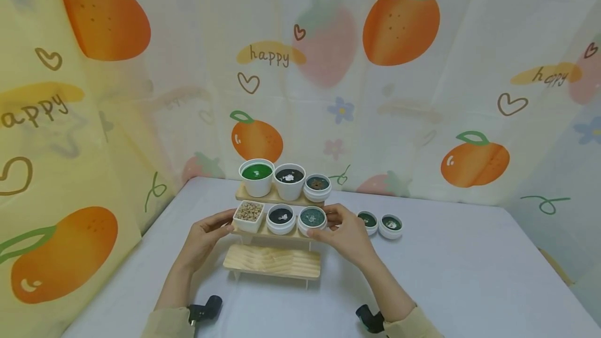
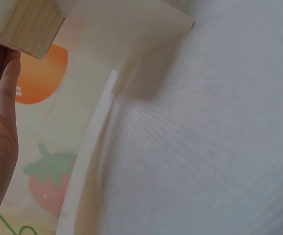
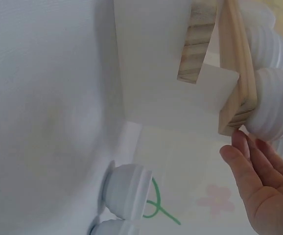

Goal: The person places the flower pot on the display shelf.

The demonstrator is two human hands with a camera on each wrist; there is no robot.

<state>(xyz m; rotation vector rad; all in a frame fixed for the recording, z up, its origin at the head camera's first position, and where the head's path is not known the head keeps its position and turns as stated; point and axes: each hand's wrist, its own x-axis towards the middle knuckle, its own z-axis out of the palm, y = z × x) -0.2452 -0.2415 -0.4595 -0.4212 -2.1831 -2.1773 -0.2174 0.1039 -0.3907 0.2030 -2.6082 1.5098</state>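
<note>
From my end I judge this to be a setting-out step: squaring up the row on the middle tier (image 3: 244,68) of the white-legged wooden stand. My right hand (image 1: 349,236) is curled round the green-topped round pot (image 1: 312,218) at that row's right end, thumb in front. My left hand (image 1: 199,239) is loosely extended, fingertips at the tier's left end beside the square pot of tan granules (image 1: 249,215), gripping nothing that I can make out. The pot in my right hand looks seated on the wood, so the next move probably calls for a gentle release, then reaching right for the two round pots (image 1: 391,227) on the bench (image 1: 465,270). The lowest tier (image 1: 272,261) is bare and could take them.
</note>
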